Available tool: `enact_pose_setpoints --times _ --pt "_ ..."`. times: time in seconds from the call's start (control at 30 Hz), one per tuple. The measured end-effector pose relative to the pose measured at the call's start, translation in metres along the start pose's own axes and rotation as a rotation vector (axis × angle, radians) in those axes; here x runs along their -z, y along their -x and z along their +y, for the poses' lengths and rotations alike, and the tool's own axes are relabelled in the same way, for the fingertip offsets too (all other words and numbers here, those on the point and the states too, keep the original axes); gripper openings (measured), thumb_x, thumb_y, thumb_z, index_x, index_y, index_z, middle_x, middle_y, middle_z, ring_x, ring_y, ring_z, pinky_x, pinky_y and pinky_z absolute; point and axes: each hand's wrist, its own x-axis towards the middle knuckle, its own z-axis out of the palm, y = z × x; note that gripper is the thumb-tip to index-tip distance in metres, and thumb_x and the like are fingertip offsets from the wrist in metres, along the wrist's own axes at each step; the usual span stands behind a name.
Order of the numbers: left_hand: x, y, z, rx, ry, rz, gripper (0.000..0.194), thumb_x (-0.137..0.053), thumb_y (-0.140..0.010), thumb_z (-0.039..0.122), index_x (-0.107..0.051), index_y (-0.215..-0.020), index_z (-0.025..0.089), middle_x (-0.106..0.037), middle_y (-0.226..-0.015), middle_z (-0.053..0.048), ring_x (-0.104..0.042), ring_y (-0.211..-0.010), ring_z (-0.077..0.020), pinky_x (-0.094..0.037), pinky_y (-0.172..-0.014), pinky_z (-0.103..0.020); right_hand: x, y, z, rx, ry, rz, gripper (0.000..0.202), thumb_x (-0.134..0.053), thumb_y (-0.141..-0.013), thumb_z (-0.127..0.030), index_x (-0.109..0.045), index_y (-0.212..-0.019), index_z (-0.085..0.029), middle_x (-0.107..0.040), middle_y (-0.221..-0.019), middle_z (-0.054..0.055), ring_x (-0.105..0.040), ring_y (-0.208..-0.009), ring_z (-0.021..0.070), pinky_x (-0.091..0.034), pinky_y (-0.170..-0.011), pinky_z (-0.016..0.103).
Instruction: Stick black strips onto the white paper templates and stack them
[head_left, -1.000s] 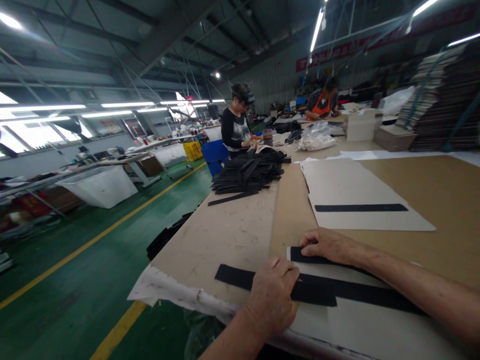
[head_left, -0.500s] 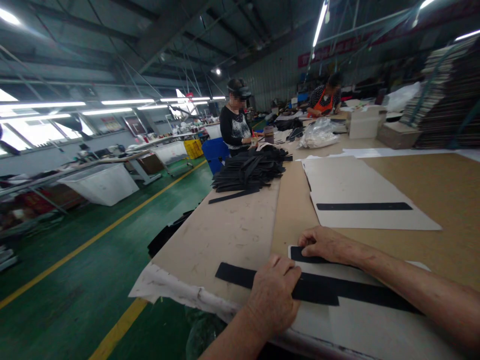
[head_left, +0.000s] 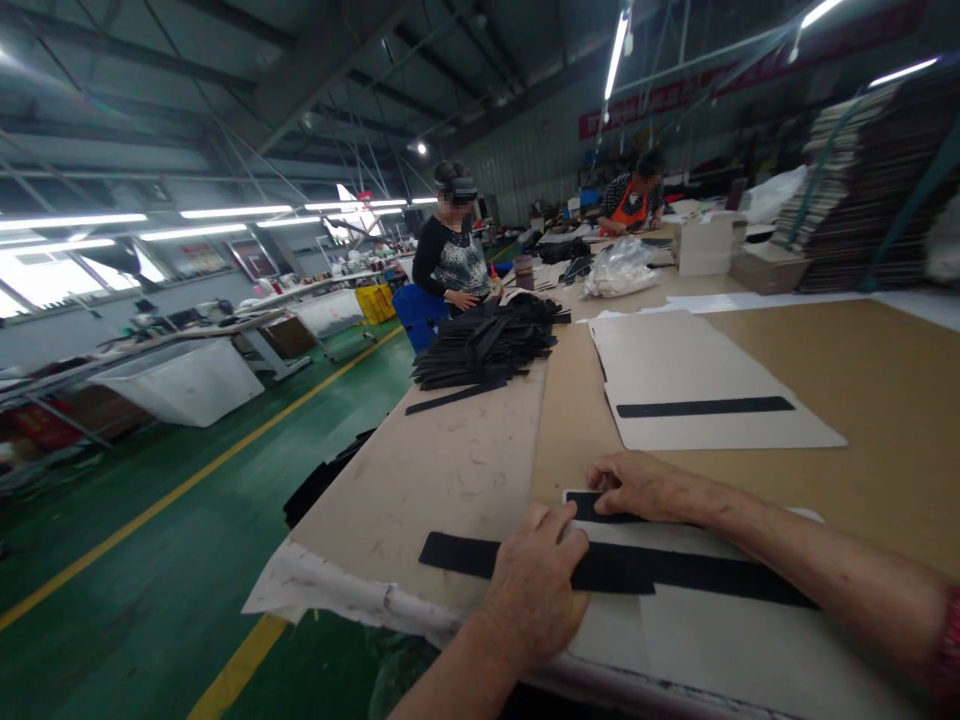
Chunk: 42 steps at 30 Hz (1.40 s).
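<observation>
My left hand [head_left: 536, 575] lies across a long black strip [head_left: 459, 553], its fingers closed on the strip near the front edge of the table. My right hand [head_left: 637, 487] is just beyond it, with curled fingers and thumb pressed together at the left end of another black strip [head_left: 583, 505]. That second strip runs along the far edge of a pale board [head_left: 720, 640], partly hidden under my right forearm. A further black strip [head_left: 731, 577] lies on the board and continues right beneath the arm.
Farther back, another pale sheet [head_left: 697, 370] bears one black strip [head_left: 705, 407]. A heap of black strips [head_left: 491, 340] sits at the table's left side. Beyond are a clear plastic bag [head_left: 619, 268], a tall stack of boards [head_left: 855, 190] and two co-workers.
The whole view has shifted slightly, with things appearing farther left. Both my hands keep nearly the same places on the strips. The nearer co-worker's hands have moved a little.
</observation>
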Motion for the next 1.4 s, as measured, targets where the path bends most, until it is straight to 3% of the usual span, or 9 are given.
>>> enact_pose_setpoints --times 0.1,0.23,0.33,0.43,0.6,1.13,1.3,1.4 --pt "0.0 -0.001 -0.002 0.005 0.012 0.015 0.038 -0.061 -0.078 0.019 -0.062 -0.116 0.02 -0.05 -0.146 -0.006 -0.044 -0.124 -0.0271 -0.043 -0.108 -0.041 0.029 0.026 0.034 0.002 -0.051 -0.054 0.043 -0.072 -0.067 -0.03 -0.069 -0.108 -0.019 -0.068 -0.083 0.001 -0.06 -0.073 0.0175 -0.041 -0.062 0.027" --pt "-0.002 -0.001 -0.004 0.012 0.025 0.026 0.042 -0.059 -0.077 0.015 -0.062 -0.119 0.021 -0.05 -0.146 -0.005 -0.044 -0.125 -0.0269 -0.042 -0.108 -0.042 0.061 0.076 0.101 -0.046 -0.191 0.014 0.035 -0.07 -0.067 -0.036 -0.07 -0.099 -0.021 -0.065 -0.074 -0.001 -0.056 -0.067 0.0171 -0.041 -0.063 0.029" --pt "-0.003 -0.001 -0.004 0.017 0.03 0.02 0.047 -0.059 -0.075 0.011 -0.062 -0.121 0.021 -0.05 -0.146 -0.005 -0.044 -0.126 -0.0269 -0.041 -0.109 -0.042 0.06 0.107 0.139 -0.124 -0.251 0.155 0.031 -0.069 -0.067 -0.039 -0.07 -0.092 -0.022 -0.064 -0.071 0.0 -0.056 -0.067 0.0177 -0.043 -0.066 0.031" --pt "-0.003 -0.001 -0.004 0.027 0.029 0.026 0.052 -0.057 -0.071 0.008 -0.062 -0.121 0.022 -0.05 -0.147 -0.004 -0.043 -0.127 -0.026 -0.04 -0.11 -0.042 0.043 0.12 0.156 -0.163 -0.28 0.293 0.029 -0.067 -0.07 -0.039 -0.07 -0.093 -0.021 -0.065 -0.074 0.001 -0.057 -0.07 0.0179 -0.044 -0.069 0.031" --pt "-0.006 -0.002 -0.007 0.028 0.007 0.025 0.058 -0.053 -0.066 0.006 -0.063 -0.121 0.022 -0.05 -0.147 -0.003 -0.045 -0.126 -0.0255 -0.041 -0.11 -0.042 0.023 0.123 0.158 -0.166 -0.291 0.386 0.026 -0.063 -0.075 -0.038 -0.067 -0.093 -0.02 -0.065 -0.076 0.0 -0.056 -0.073 0.0171 -0.044 -0.072 0.031" --pt "-0.014 -0.002 -0.018 -0.027 -0.012 0.073 0.063 -0.051 -0.063 0.007 -0.063 -0.123 0.022 -0.052 -0.146 -0.004 -0.047 -0.125 -0.0277 -0.046 -0.106 -0.046 0.026 0.111 0.144 -0.213 -0.153 0.4 0.015 -0.053 -0.077 -0.029 -0.062 -0.087 -0.021 -0.065 -0.08 0.0 -0.058 -0.075 0.0166 -0.043 -0.072 0.029" --pt "-0.013 -0.004 -0.015 0.008 0.006 0.045 0.061 -0.049 -0.063 0.007 -0.064 -0.121 0.02 -0.052 -0.145 -0.003 -0.046 -0.126 -0.0268 -0.042 -0.11 -0.045 0.028 0.111 0.139 -0.133 0.093 0.38 0.006 -0.052 -0.079 -0.019 -0.057 -0.078 -0.021 -0.062 -0.081 0.001 -0.056 -0.074 0.0158 -0.043 -0.069 0.028" --pt "-0.005 -0.006 -0.01 0.047 0.018 0.004 0.069 -0.048 -0.064 0.007 -0.057 -0.132 0.016 -0.054 -0.143 -0.005 -0.045 -0.128 -0.025 -0.039 -0.113 -0.041 0.024 0.111 0.131 -0.039 0.286 0.411 0.017 -0.045 -0.083 -0.011 -0.059 -0.077 -0.02 -0.062 -0.087 0.003 -0.058 -0.079 0.0158 -0.043 -0.073 0.028"
